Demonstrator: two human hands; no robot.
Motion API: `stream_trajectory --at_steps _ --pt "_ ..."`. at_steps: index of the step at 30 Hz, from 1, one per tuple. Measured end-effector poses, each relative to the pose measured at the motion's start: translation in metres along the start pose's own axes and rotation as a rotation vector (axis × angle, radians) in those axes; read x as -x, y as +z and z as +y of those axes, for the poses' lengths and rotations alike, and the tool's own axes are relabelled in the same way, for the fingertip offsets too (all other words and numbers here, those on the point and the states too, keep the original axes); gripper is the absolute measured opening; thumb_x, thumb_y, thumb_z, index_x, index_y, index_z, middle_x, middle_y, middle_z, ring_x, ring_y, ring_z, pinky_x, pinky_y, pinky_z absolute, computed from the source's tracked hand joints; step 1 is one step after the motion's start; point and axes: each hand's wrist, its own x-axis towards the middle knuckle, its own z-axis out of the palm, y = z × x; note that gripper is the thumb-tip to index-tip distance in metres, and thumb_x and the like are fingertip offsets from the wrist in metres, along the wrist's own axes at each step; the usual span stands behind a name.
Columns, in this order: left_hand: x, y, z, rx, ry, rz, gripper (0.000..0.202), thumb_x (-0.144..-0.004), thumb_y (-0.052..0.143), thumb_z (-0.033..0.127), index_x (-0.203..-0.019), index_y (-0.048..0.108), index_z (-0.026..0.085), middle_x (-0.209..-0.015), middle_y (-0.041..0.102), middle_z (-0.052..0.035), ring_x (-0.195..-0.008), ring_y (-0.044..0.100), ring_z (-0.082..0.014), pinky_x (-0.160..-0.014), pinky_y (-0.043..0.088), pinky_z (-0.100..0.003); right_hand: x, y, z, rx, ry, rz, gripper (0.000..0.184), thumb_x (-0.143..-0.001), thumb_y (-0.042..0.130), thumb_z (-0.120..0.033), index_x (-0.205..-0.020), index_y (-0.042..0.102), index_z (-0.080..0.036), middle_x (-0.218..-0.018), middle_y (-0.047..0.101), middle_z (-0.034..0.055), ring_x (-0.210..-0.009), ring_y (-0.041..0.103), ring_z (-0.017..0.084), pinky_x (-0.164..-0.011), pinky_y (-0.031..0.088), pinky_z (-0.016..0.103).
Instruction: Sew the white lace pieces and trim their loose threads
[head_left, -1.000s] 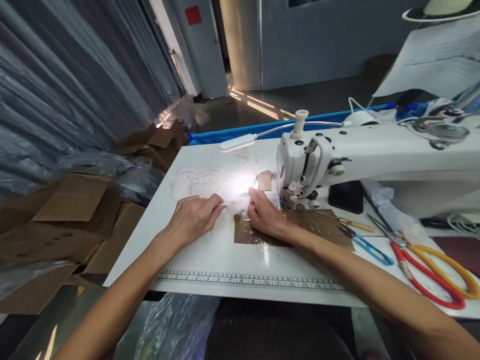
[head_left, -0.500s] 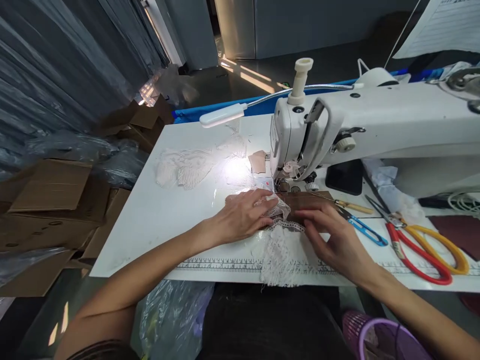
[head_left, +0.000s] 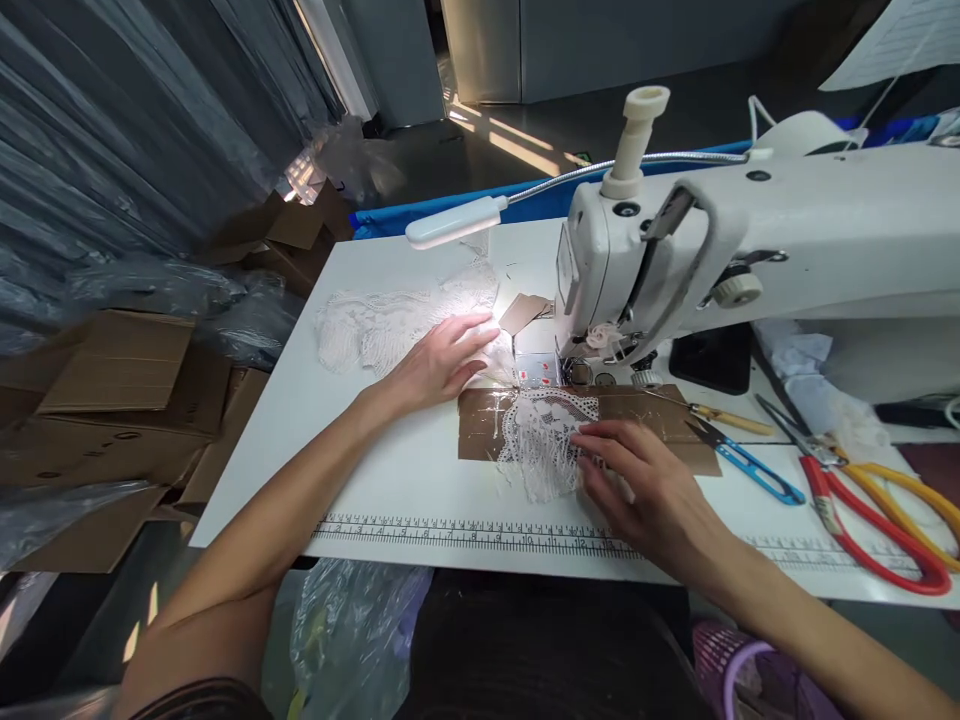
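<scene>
A white fringed lace piece lies flat over a brown board in front of the sewing machine's needle area. My right hand rests at the lace's right edge, its fingertips touching it and its fingers slightly apart. Farther left and back, my left hand lies with fingers stretched out over the near end of a bunched white lace strip. Bright lamp light washes out the lace by those fingertips. The white sewing machine stands behind the right hand.
To the right lie an awl with a wooden handle, blue thread snips and red-and-yellow scissors. A ruler strip runs along the table's front edge. Cardboard boxes stand left; a purple basket is below.
My left hand has moved back and left, off the lace at the needle. That lace now lies flattened on the board, farther from the front edge. The camera view has shifted slightly.
</scene>
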Motion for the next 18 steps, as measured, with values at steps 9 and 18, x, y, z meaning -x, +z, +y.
stream_trajectory --at_steps 9,18 --pt "0.003 0.012 0.065 0.393 0.278 -0.138 0.062 -0.073 0.047 0.002 -0.131 0.057 0.02 -0.127 0.068 -0.0087 -0.123 0.06 -0.0238 -0.11 0.045 -0.052 0.001 0.035 -0.041 0.134 0.06 -0.193 0.022 -0.098 0.044 -0.022 -0.079 0.055 -0.02 -0.08 0.059 0.0072 -0.066 0.057 0.02 -0.054 0.041 0.03" --pt "0.019 -0.011 0.052 0.564 -0.016 -0.183 0.041 -0.085 0.061 0.031 -0.126 0.061 0.022 -0.078 0.07 0.0009 -0.076 0.067 -0.0163 -0.104 0.046 -0.055 -0.007 0.003 -0.043 -1.003 0.563 -0.039 0.03 -0.1 0.046 -0.047 -0.083 0.049 -0.022 -0.066 0.056 -0.0023 -0.062 0.053 0.012 -0.059 0.046 0.024"
